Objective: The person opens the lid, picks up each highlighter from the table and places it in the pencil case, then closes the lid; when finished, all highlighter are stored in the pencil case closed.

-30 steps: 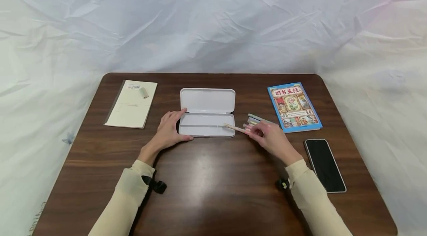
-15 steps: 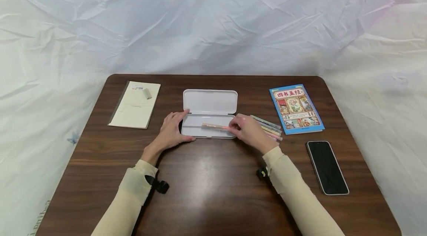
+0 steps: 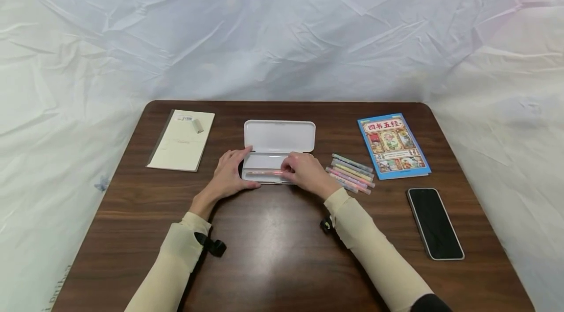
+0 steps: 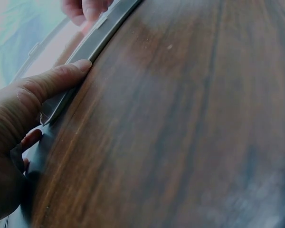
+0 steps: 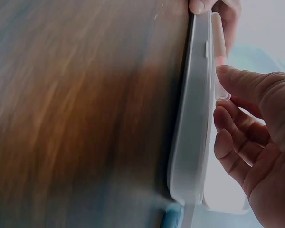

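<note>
A white pencil case (image 3: 279, 136) lies open at the middle of the table, its lid tipped back. My left hand (image 3: 230, 173) holds the case's left end, thumb along the front edge and fingers toward the hinge. With thumb and fingertips, my right hand (image 3: 310, 175) pinches one end of a pink and beige pen (image 3: 263, 172) in the front part of the case. The right wrist view shows the pen (image 5: 219, 38) lying along the inside of the front wall. Right of the case, several coloured pens (image 3: 351, 173) lie side by side; my right hand hides the case's right end.
A cream notebook (image 3: 178, 150) with a small eraser (image 3: 197, 126) on it lies at the left. To the right are a blue-edged picture book (image 3: 393, 146) and a black-screened phone (image 3: 435, 224). A pale sheet (image 3: 282, 33) hangs behind the table (image 3: 269, 243).
My right hand has moved left from the loose pens to the case, bringing the pen over and down into its front part. The left hand keeps its hold on the case.
</note>
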Demonstrator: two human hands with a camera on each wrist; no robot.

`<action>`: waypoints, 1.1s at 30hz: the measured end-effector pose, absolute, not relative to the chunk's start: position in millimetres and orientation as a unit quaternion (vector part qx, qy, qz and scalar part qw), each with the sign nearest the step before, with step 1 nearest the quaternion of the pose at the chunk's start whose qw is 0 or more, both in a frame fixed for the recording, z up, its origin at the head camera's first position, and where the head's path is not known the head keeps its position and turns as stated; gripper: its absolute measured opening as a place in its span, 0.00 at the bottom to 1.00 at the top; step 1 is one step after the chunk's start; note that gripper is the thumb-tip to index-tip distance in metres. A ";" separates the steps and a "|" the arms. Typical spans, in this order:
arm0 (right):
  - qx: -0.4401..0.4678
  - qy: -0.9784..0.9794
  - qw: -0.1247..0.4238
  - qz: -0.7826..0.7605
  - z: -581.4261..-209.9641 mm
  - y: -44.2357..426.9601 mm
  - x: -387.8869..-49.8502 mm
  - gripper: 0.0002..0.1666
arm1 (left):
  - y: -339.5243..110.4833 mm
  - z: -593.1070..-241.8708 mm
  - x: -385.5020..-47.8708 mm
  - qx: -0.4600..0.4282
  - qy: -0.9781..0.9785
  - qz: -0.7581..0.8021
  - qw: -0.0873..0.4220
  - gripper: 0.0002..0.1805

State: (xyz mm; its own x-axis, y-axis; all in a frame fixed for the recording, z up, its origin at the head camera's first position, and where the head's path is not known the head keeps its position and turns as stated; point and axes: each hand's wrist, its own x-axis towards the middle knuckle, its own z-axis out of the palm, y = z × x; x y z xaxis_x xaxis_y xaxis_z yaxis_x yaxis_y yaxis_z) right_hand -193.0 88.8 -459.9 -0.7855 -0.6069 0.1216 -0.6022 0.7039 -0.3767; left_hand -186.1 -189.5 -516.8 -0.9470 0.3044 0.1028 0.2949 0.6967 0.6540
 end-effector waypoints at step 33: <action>-0.185 0.943 -0.031 -0.275 -465.7 169.2 -147.6 0.10 | -189.1 -515.9 -185.1 0.157 0.920 0.358 0.013 0.63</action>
